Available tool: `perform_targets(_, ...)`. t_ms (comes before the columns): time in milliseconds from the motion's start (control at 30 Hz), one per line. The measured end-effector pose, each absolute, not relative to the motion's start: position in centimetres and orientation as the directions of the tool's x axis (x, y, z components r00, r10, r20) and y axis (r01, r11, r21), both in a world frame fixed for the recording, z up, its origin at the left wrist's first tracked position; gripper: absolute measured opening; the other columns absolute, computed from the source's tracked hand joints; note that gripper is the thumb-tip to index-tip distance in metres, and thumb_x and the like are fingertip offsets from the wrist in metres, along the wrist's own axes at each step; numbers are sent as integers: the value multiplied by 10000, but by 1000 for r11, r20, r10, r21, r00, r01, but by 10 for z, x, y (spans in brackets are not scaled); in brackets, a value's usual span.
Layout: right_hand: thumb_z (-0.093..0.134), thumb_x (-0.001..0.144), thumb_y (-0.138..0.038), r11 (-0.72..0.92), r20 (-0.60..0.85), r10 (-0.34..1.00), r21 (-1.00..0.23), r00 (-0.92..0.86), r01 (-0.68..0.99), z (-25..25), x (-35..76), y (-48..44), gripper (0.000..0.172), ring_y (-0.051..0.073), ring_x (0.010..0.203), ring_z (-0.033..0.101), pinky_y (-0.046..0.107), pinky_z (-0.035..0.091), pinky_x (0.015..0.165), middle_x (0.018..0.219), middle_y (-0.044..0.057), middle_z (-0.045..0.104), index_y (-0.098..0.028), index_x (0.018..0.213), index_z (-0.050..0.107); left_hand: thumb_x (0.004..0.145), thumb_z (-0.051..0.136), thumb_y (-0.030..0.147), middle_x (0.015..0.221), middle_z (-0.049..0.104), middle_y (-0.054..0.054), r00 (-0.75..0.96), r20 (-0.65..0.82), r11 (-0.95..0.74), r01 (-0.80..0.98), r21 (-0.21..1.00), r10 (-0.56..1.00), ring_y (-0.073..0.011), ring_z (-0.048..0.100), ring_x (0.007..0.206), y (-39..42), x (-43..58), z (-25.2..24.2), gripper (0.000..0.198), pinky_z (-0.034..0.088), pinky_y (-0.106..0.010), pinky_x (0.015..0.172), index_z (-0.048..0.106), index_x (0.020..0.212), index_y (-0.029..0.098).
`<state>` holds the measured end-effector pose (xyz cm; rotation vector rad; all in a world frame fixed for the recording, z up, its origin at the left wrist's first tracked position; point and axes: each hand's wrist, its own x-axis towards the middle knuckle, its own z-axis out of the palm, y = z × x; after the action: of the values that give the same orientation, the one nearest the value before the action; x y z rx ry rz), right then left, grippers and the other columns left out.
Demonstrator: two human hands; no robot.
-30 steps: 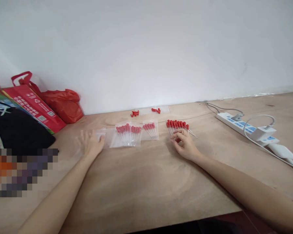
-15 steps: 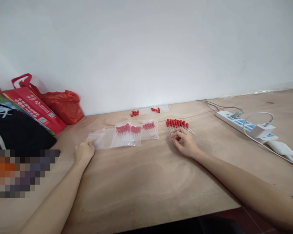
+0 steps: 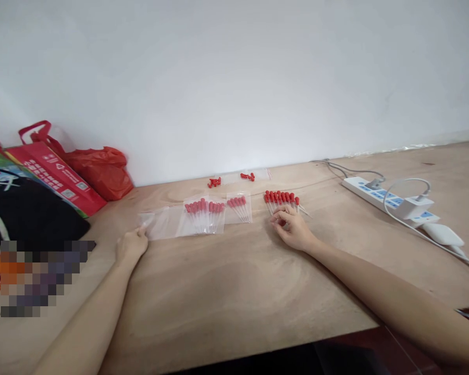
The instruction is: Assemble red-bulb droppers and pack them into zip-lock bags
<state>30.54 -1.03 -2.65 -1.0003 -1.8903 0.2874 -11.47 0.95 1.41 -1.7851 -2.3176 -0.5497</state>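
Observation:
Closed on the table at the left, my left hand point(image 3: 133, 244) touches the left end of a clear plastic bag point(image 3: 166, 222); whether it grips the bag's edge is hidden. My right hand point(image 3: 291, 228) has its fingers curled at the near side of a row of red-capped clear droppers point(image 3: 281, 197); what its fingertips hold is too small to make out. Between the hands, more red-capped droppers point(image 3: 197, 206) lie in or on clear bags, and a smaller clear bag point(image 3: 239, 208) with several droppers lies to their right.
Loose red caps point(image 3: 214, 182) and a clear bag point(image 3: 262, 175) lie near the wall. A white power strip point(image 3: 369, 195) with plugs and cables is at right. Red bags point(image 3: 101, 172) and a black bag point(image 3: 35, 213) stand at left.
The view has shifted slightly. Both hands keep nearly the same places and poses beside the bag and the droppers.

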Motion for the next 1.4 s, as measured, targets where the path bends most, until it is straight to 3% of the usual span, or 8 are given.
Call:
perform_targets(133,492,750,-161,637,634,739,-547,-228,544,-25,304,-12,61,131,670,518,280,470,602,789,49,513,-179,777,545,864,252,285,1103,590,-75,-206,412,135,971,195,887,-256,447,1134,-5,-70,25,411,382,-429,919,522,1127,121)
perform_targets(200,505,768,-220,644,613,743,-543,-270,539,-22,305,-15,85,141,686,528,277,465,597,771,46,532,-179,822,555,857,287,296,1223,516,-28,105,411,-190,966,173,906,-186,410,1179,-17,-32,22,384,333,-341,994,540,1119,174)
perform_targets(267,517,776,-285,658,586,743,-548,-324,517,-19,305,-20,158,155,739,541,275,464,603,805,56,556,-179,884,561,870,261,279,1269,471,-34,466,344,-537,831,147,815,-166,376,1208,-29,8,14,400,247,-367,1048,502,1172,176)
perform_targets(367,505,792,-319,679,545,733,-548,-407,488,-15,307,-25,207,159,779,549,282,461,646,840,63,580,-180,930,572,890,260,297,1291,439,-41,661,204,-691,696,194,722,-174,318,1243,-43,52,-1,397,227,-418,1046,445,1226,194)
perform_targets(533,482,801,-226,733,486,678,-504,-551,457,-15,309,-24,129,147,732,543,285,442,672,746,41,595,-178,787,601,876,316,418,1378,287,-59,680,78,-673,691,263,729,-194,222,1284,-46,67,-12,449,193,-433,1050,361,1282,231)
perform_targets(800,477,742,-97,679,439,733,-522,-519,517,-21,312,-17,129,133,690,524,257,427,621,715,24,577,-167,751,585,877,321,416,1379,287,-67,679,60,-662,685,304,731,-201,213,1286,-46,63,-11,447,171,-437,1054,370,1277,223)
perform_targets(1133,477,812,-270,814,434,564,-434,-702,385,-10,309,-25,227,176,915,530,343,423,814,964,91,582,-174,947,632,871,347,408,1373,303,-60,686,75,-670,672,315,723,-211,230,1281,-45,63,-11,435,188,-446,1047,383,1268,236)
perform_targets(1400,585,722,-391,867,362,433,-420,-826,270,-9,301,-29,421,220,1094,467,411,328,931,1139,98,545,-216,1104,568,899,279,289,1339,379,-30,656,137,-647,647,404,742,-165,317,1243,-47,65,-6,425,199,-391,1069,264,1320,225)
